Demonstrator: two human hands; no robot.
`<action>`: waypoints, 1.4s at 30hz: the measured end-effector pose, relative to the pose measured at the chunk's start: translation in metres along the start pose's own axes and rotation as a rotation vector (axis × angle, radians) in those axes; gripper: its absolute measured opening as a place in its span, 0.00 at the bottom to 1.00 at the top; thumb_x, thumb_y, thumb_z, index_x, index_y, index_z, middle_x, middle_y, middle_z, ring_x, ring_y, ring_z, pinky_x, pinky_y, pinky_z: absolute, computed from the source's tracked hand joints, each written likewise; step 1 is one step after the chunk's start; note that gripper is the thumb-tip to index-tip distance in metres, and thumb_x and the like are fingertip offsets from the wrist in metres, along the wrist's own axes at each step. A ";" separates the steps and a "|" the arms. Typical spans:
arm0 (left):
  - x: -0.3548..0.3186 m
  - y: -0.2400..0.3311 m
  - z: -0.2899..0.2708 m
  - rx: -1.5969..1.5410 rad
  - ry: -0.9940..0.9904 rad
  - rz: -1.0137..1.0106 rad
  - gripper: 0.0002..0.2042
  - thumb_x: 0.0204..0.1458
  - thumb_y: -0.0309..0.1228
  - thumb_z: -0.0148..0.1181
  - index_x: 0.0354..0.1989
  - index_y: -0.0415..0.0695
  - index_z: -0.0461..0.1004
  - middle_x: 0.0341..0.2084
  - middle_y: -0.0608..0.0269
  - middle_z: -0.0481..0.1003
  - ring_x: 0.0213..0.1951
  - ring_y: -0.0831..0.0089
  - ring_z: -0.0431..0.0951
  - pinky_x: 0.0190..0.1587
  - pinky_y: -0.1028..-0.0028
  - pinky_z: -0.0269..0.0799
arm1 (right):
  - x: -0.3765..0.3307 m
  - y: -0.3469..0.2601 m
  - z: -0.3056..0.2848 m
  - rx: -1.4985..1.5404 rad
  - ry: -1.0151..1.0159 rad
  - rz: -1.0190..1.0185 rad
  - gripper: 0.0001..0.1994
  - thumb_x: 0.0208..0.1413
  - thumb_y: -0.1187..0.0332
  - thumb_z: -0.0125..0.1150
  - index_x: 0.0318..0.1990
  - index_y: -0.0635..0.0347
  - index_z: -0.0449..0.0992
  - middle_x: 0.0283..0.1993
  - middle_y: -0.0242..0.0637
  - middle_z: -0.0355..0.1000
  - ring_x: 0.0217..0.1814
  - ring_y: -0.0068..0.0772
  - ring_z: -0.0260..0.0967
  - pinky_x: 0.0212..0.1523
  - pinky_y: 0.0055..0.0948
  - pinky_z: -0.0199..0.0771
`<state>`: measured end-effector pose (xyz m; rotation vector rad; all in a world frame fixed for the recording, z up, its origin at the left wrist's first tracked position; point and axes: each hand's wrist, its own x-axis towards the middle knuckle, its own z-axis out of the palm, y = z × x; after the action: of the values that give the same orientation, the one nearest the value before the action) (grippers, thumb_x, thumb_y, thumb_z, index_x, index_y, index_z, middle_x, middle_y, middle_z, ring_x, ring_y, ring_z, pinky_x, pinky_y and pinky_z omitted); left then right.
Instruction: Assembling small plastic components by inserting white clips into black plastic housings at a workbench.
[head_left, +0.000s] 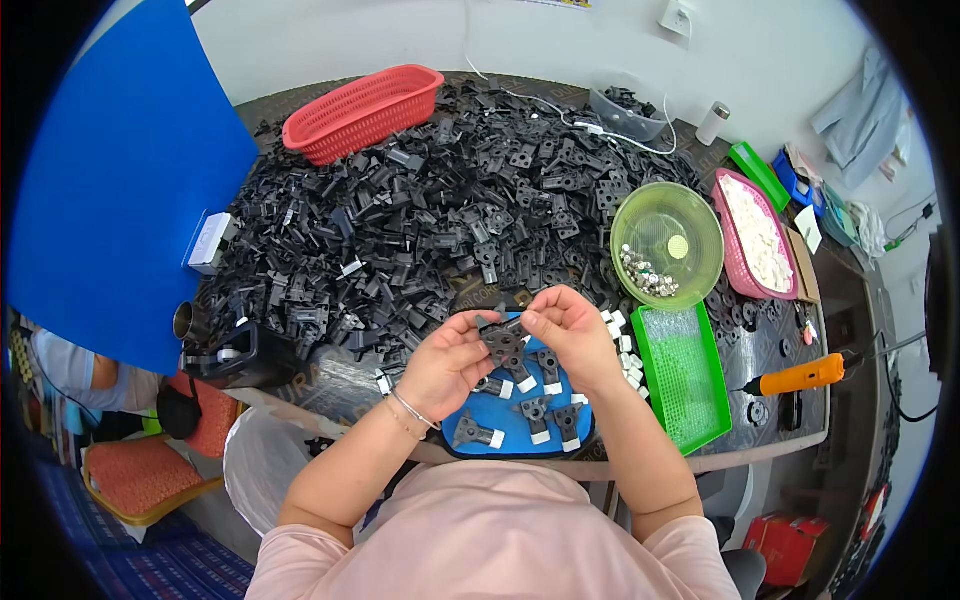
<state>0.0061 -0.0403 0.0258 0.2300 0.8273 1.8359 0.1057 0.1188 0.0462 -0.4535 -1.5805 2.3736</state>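
Over a blue mat (484, 442), a black plastic bracket (506, 345) with holes is held up between my two hands. My left hand (446, 364) closes its fingers on the bracket's left side. On the opposite side, my right hand (572, 338) pinches the upper right of the same piece. Whether a smaller part sits in the fingertips is too fine to make out. Several similar black brackets with white end pieces (537, 418) lie on the mat below. Small white blocks (628, 352) are scattered just right of my right hand.
A large heap of black plastic parts (400, 220) covers the table behind my hands. A red basket (360, 115) stands at its far side. To the right are a yellow-green colander (690, 205) with metal pieces, a green tray (690, 390), a pink basket (735, 265) and an orange-handled tool (800, 376).
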 end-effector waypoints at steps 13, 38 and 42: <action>-0.006 -0.006 0.008 0.044 0.035 0.046 0.13 0.57 0.21 0.46 0.50 0.38 0.68 0.45 0.61 0.71 0.48 0.73 0.71 0.52 0.73 0.68 | -0.005 0.013 -0.002 -0.127 0.156 0.007 0.10 0.48 0.76 0.67 0.35 0.61 0.70 0.28 0.29 0.71 0.27 0.14 0.68 0.27 0.12 0.67; 0.016 -0.019 0.007 0.826 -0.023 0.112 0.16 0.55 0.18 0.49 0.54 0.40 0.63 0.37 0.65 0.72 0.32 0.81 0.74 0.35 0.80 0.73 | -0.042 0.005 -0.089 -1.414 0.211 -0.143 0.11 0.45 0.74 0.64 0.39 0.58 0.77 0.38 0.38 0.71 0.40 0.37 0.71 0.43 0.32 0.72; 0.032 -0.022 0.020 0.876 -0.090 0.075 0.16 0.55 0.18 0.50 0.53 0.40 0.64 0.38 0.67 0.71 0.35 0.82 0.73 0.38 0.80 0.72 | -0.038 0.016 -0.095 -1.492 0.189 -0.114 0.08 0.46 0.72 0.63 0.37 0.56 0.78 0.40 0.37 0.71 0.48 0.42 0.68 0.48 0.37 0.69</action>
<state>0.0190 0.0012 0.0202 0.8934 1.5323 1.4084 0.1770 0.1784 0.0013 -0.7232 -2.8342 0.6192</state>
